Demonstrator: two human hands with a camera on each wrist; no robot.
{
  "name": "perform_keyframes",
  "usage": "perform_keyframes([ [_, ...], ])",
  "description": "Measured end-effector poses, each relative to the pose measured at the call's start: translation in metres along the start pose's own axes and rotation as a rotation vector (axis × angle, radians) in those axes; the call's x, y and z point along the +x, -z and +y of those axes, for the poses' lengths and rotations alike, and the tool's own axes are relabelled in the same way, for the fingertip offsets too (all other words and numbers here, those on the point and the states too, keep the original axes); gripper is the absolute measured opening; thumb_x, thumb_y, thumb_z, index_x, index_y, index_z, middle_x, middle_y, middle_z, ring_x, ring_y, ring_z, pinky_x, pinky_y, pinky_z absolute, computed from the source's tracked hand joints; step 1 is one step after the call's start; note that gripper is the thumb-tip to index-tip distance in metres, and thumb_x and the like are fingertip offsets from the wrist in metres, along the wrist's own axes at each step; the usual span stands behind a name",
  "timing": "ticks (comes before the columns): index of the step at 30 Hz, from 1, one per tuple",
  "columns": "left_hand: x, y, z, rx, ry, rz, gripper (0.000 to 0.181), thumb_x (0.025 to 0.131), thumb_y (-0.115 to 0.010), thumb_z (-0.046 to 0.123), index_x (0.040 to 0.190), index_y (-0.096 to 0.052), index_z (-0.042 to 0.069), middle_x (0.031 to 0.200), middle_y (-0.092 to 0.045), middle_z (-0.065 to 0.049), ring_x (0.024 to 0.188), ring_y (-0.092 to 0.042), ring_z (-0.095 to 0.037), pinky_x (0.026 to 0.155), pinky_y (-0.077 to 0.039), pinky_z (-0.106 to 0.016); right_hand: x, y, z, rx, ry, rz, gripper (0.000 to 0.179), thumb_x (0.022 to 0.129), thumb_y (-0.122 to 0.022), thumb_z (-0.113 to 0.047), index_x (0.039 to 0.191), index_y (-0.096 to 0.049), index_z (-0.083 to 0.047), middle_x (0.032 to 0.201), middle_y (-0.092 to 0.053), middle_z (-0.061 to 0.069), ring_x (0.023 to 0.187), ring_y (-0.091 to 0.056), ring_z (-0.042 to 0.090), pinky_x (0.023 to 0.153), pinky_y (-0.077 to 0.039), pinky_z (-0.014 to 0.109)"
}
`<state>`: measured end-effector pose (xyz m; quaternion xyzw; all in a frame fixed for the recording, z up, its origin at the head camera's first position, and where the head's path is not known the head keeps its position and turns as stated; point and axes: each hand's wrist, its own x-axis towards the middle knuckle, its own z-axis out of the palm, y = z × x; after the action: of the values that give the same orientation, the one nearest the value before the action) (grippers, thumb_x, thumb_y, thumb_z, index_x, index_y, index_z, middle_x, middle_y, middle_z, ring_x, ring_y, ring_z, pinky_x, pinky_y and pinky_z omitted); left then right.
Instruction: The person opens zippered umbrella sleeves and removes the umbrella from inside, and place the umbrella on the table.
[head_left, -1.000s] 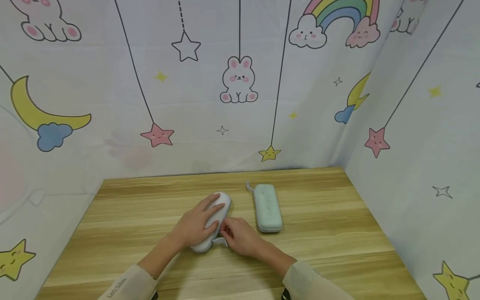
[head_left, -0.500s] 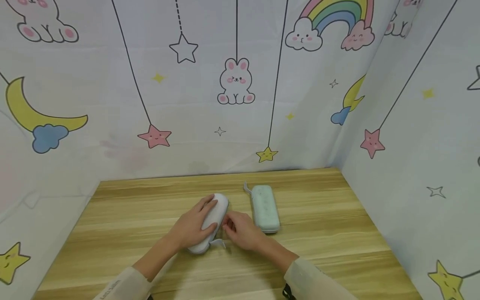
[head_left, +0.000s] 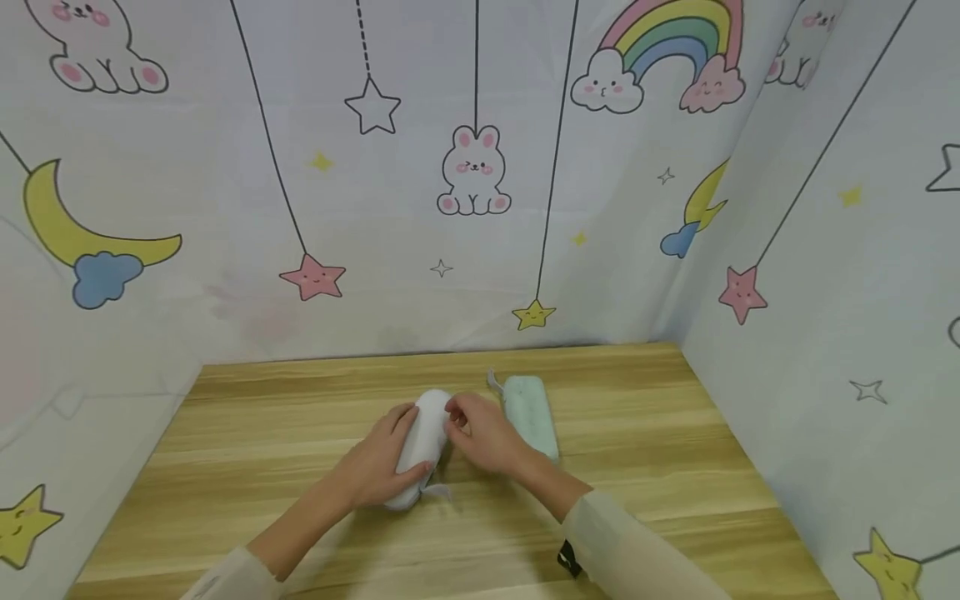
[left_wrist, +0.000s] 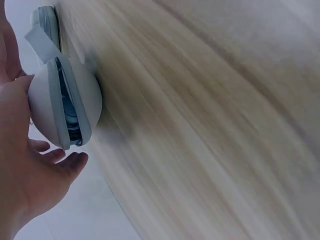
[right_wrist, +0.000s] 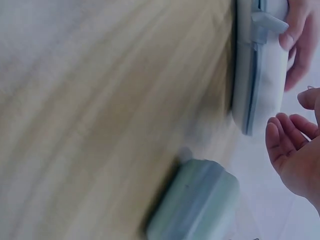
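A white zippered hard case, shaped like a glasses case (head_left: 424,437), is tilted on the wooden table. My left hand (head_left: 378,454) grips it across the middle, thumb on the right side and fingers on the left. In the left wrist view, the zip seam of the case (left_wrist: 42,107) gapes at the near end, with something dark inside; a grey strap (left_wrist: 42,44) sticks out. My right hand (head_left: 483,433) is at the case's right edge near its far end. In the right wrist view its fingers (right_wrist: 287,132) are bent, the thumb apart, nothing visible between them.
A pale green zippered case (head_left: 531,417) with a grey strap lies just right of my right hand, partly hidden by it. The wooden table (head_left: 645,467) ends at a white cloth wall (head_left: 375,317) printed with stars and rabbits; another cloth wall runs along the right.
My right hand has moved away from me along the case's right edge, toward its far end. The white case has tipped onto its side, and my left hand's fingers have shifted to its left side.
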<state>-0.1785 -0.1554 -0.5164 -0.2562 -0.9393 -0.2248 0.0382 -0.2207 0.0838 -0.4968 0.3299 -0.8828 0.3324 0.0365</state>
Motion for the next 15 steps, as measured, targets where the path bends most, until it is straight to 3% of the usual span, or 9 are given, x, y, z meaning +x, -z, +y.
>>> perform_keyframes([
  [6, -0.013, 0.005, 0.006, -0.035, 0.046, -0.039, 0.095, 0.1, -0.07, 0.05, 0.161, -0.029, -0.011, 0.161, -0.036, -0.029, 0.141, -0.047, -0.043, 0.106, -0.049, -0.059, 0.016, 0.011, -0.002, -0.015, -0.029, -0.06, 0.037, 0.105, -0.066, -0.023, 0.135, -0.064, -0.001, 0.124, -0.069, 0.01, 0.113, -0.066, 0.025, 0.096, -0.055, 0.038],
  [15, -0.027, 0.008, 0.016, -0.043, 0.095, -0.071, 0.104, 0.091, -0.082, 0.044, 0.159, -0.029, -0.013, 0.156, -0.04, -0.029, 0.133, -0.053, -0.039, 0.103, -0.051, -0.055, 0.031, 0.008, 0.006, -0.036, -0.08, -0.137, 0.058, 0.104, -0.069, -0.035, 0.149, -0.056, 0.0, 0.145, -0.062, 0.013, 0.132, -0.06, 0.027, 0.108, -0.05, 0.043],
])
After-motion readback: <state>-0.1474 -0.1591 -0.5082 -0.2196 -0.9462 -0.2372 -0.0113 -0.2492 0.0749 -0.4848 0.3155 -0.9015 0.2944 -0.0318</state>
